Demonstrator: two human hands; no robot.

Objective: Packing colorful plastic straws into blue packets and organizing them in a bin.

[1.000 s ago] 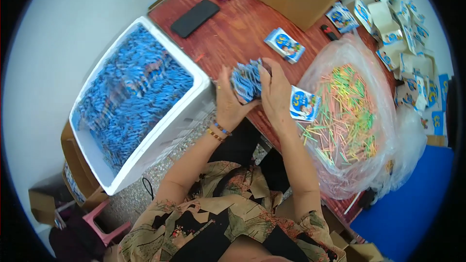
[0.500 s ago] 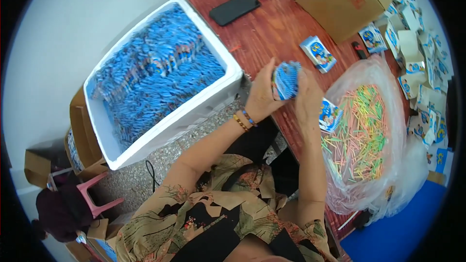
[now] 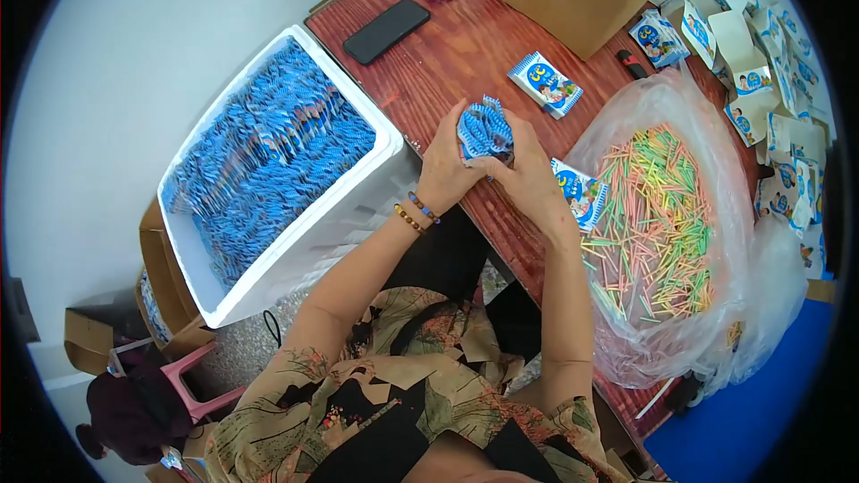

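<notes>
Tabletop (image 3: 483,40) spreads red-brown beyond the grip; a white foam box (image 3: 331,246) stands left of it, a clear bag (image 3: 626,360) of pastel sticks (image 3: 658,224) right. Left hand (image 3: 450,163) and right hand (image 3: 530,174) press a packet bundle (image 3: 485,130) between them, crimped ends facing up, long axis unclear. Just beyond, a blue-and-white packet (image 3: 548,85) shows a lettered blue oval.

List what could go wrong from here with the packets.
The bundle of blue packets could slip or fan apart if the left hand or right hand loosens, since both cup it. The right hand might also nudge the white-and-blue packet near its wrist, disturbing the adjoining pastel sticks.
</notes>
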